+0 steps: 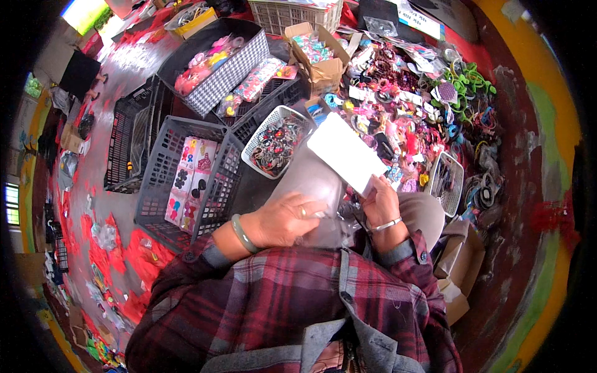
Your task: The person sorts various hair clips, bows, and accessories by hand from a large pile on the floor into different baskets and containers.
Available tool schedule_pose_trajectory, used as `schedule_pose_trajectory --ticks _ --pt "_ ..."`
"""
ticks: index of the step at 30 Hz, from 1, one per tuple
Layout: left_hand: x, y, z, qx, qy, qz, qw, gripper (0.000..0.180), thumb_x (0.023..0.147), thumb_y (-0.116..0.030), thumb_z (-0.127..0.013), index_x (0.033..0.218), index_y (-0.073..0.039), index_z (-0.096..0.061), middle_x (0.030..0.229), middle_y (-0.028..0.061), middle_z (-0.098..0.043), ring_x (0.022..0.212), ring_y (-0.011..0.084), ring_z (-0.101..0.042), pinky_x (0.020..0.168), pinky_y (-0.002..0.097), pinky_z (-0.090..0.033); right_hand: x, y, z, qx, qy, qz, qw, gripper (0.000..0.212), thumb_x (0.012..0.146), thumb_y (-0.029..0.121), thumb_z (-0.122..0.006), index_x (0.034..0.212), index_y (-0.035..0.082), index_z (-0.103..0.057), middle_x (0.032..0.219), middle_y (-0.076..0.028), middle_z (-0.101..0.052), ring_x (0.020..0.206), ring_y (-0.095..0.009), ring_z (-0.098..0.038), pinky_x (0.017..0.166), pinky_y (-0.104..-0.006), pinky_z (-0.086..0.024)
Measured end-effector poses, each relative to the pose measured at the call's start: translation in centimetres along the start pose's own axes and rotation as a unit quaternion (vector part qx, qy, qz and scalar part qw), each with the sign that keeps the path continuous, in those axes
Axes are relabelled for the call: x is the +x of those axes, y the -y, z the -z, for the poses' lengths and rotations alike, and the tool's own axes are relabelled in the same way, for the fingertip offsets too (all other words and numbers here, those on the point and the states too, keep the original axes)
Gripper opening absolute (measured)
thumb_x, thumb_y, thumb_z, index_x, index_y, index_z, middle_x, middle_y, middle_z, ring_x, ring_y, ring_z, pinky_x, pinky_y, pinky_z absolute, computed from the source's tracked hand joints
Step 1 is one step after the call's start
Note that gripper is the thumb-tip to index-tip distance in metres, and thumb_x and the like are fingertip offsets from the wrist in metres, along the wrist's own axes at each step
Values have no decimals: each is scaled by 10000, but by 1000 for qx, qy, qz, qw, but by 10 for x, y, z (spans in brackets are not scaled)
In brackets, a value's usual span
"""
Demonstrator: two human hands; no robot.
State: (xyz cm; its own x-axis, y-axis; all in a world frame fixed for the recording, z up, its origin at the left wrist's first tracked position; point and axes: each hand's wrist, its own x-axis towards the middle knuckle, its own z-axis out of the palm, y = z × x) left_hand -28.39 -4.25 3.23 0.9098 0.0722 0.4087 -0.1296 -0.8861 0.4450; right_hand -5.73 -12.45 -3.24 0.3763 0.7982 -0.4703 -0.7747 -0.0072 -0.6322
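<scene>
A blank white card (347,152) is in my right hand (380,206), gripped at its lower right corner and tilted above my lap. My left hand (289,220) is curled closed, with a ring on one finger; a small pale bit shows at its fingertips, too blurred to name. A clear plastic sheet or bag (311,180) lies over my lap between the hands. Just beyond my left hand stands a white basket (247,151) full of small dark and coloured hair ties (277,144).
At the left a grey crate (148,208) holds carded hair accessories (189,180). Behind are a houndstooth box (230,78) and an open cardboard box (323,78). Colourful hair accessories (404,105) pile up ahead right, near a second white basket (459,193). Another cardboard box (471,264) sits at my right.
</scene>
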Motion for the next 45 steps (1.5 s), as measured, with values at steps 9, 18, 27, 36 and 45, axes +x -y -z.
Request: schedule_pose_trajectory --ticks 9,18,27,36,45 --pt "-21 23 14 -457 -235 346 785 219 702 54 -409 831 17 -581 787 42 -558 647 96 -475 580 194 -371 -5 8 -20 44 -35 35 998 222 819 57 -425 1032 -1 -443 946 -113 -545 814 -254 -579 585 -416 -509" --pt "0 76 28 -570 -272 420 651 182 818 -168 -601 865 8 -593 733 57 -587 610 121 -539 587 237 -442 7 5 -10 29 46 45 998 255 813 4 -441 1068 13 -449 973 -92 -557 835 -238 -589 634 -412 -521" --pt "8 146 -12 -400 -36 317 859 317 803 -137 -604 1061 28 -525 947 24 -573 848 95 -532 762 239 -428 8 6 -24 19 88 46 995 396 789 20 -449 1182 16 -399 1112 -98 -539 1012 -233 -546 872 -375 -449" --pt "42 101 1 -390 -33 280 877 348 787 -154 -637 1074 26 -561 983 37 -602 892 99 -547 803 252 -427 -6 30 -27 43 156 56 985 456 796 98 -501 1231 32 -378 1143 -103 -521 1024 -250 -540 858 -399 -459" --pt "55 64 27 -406 -48 307 860 214 777 -149 -645 907 21 -640 846 31 -628 773 86 -560 721 229 -434 -19 36 -14 27 227 28 973 576 718 193 -658 1200 5 -405 1092 -105 -547 977 -257 -562 844 -423 -466"
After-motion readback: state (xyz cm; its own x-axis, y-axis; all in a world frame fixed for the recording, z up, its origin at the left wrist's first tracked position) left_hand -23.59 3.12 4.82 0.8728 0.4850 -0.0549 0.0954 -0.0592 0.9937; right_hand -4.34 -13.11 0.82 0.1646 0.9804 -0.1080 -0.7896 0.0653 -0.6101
